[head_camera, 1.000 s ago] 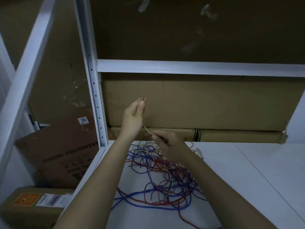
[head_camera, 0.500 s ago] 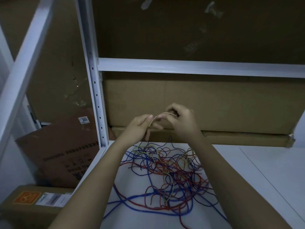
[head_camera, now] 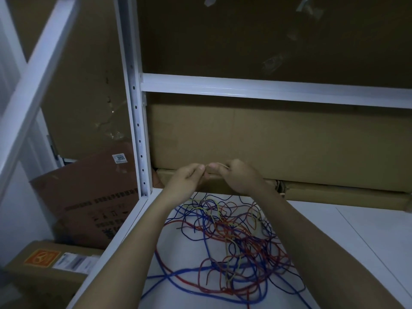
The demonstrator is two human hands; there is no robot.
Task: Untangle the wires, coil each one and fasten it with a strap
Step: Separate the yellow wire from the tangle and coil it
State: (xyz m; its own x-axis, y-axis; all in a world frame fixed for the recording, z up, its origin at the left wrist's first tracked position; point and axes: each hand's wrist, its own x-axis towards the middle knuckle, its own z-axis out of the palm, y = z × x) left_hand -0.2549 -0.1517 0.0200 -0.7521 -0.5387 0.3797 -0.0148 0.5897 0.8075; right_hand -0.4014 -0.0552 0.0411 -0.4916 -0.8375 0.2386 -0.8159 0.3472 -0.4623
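Note:
A tangle of red, blue and yellow wires (head_camera: 229, 246) lies spread on the white shelf top (head_camera: 334, 253). Above its far edge my left hand (head_camera: 186, 179) and my right hand (head_camera: 239, 176) are held close together, fingertips nearly meeting. Between them they pinch a thin pale yellow wire (head_camera: 219, 164), which arcs in a small loop over my right fingers. How the rest of that wire runs down to the pile is hidden behind my hands.
A white upright post (head_camera: 137, 121) and crossbar (head_camera: 267, 89) of the rack frame the shelf. Flat cardboard boxes (head_camera: 278, 139) stand against the back. More boxes (head_camera: 89, 197) sit lower left, beyond the shelf's left edge.
My right hand rose from the pile to meet the left one, bringing the pale wire into a small loop. Both hands then sank slightly and drew closer together.

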